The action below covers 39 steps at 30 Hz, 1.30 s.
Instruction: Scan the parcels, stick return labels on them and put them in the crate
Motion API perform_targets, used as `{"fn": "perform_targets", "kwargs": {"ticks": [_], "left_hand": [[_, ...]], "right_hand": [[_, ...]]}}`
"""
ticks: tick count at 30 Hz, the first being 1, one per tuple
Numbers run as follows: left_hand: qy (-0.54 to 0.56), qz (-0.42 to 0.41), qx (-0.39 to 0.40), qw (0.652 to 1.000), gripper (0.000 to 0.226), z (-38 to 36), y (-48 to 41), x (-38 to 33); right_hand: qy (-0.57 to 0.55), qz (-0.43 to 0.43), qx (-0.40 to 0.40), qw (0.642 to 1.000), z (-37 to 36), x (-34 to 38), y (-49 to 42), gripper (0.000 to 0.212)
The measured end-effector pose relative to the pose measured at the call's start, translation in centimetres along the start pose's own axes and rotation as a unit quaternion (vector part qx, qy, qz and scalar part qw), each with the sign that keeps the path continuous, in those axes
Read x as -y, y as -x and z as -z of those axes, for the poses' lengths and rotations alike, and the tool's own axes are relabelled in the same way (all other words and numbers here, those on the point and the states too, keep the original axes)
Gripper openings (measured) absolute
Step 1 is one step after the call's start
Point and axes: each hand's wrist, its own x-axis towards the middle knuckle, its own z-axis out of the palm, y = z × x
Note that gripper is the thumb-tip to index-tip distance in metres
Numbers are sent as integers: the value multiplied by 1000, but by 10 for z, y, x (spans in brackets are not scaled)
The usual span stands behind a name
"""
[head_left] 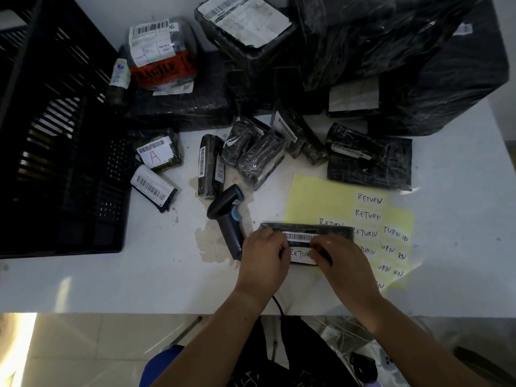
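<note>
Left hand [262,256], right hand [342,259] both grip parcel [332,229], thumbs at label [300,254] ends. Best: smooth outward, keep barcode [300,236] clear; crate [64,191] left next.

Black slatted plastic crate [55,135]: one. Black handheld barcode scanner, blue trim [227,216]: one. Yellow paper sheet [315,196]: one. White handwritten RETURN labels [368,197] on sheet: about twelve, some part-hidden. Black film-wrapped parcels [259,160]: at least fifteen, overlapping.
</note>
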Motion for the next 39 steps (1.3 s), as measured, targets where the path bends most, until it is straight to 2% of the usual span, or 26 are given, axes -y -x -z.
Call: {"fn": "perform_targets", "kwargs": {"ticks": [3,5,7,9,11,15,20,24,26,30,35,37,39], "left_hand": [[36,32,9,999,11,3,-3,-5],[27,59,10,998,19,7,-5,-9],[-30,59,-4,998,41,10,-5,-12],[-79,64,2,995,66,11,-5,-14],[-95,84,33,991,79,8,-5,-14],[-60,110,68,990,81,5,-7,-11],[33,108,30,993,72,9,-6,-12],[60,86,-12,994,91,31,-10,-21],[93,90,-18,991,87,44,-13,-28],[172,76,-80,979,70,71,-15,-33],[232,44,-156,959,45,118,-14,-44],[229,34,-185,955,43,141,-14,-45],[233,21,-208,950,40,166,-15,-44]], "right_hand": [[-28,-8,-40,999,-1,-2,2,23],[25,-9,-82,996,1,-2,6,32],[31,-79,-107,991,-1,-1,12,48],[-18,-167,-92,982,-6,1,16,70],[-34,-200,-76,976,-14,2,18,84],[-58,-212,-85,972,-22,5,15,84],[-99,-221,-123,962,-24,7,8,68],[-145,-214,-141,956,2,20,-2,85],[-178,-198,-170,949,18,30,-7,79],[-251,-165,-209,930,53,55,-15,64],[-337,-145,-225,903,95,91,-22,76],[-354,-126,-223,899,108,103,-27,81],[-375,-101,-194,901,119,115,-33,76]]}}
